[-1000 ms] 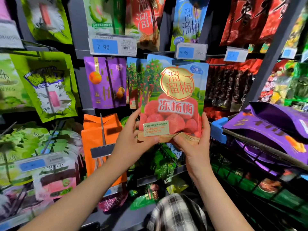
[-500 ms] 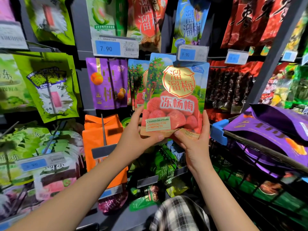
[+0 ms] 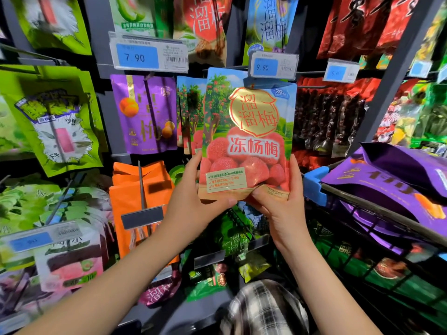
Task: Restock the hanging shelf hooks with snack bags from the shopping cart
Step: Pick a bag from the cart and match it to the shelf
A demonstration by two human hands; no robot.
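Both hands are gripping one red bayberry snack bag (image 3: 249, 141) by its bottom edge. My left hand (image 3: 193, 204) is pinching the lower left corner, thumb in front and fingers behind, and my right hand (image 3: 283, 211) is curling round the lower right corner. I am holding the bag upright before the shelf's middle row, its top edge just under the 9.90 price tag (image 3: 273, 65), with matching bags (image 3: 191, 112) hanging just beside it on the left. I judge that I am working through the hanging step, lining the bag's hole up with a hook behind that tag. The tag is hiding the hole, so I cannot tell whether it is threaded. The next move is probably calling for a small lift and a push back along the prong. Purple bags (image 3: 399, 184) are waiting on the shopping cart (image 3: 362, 206) at the right. Against a second ago little is differing: same hold, bag about as near the tag, only the view drifting slightly.
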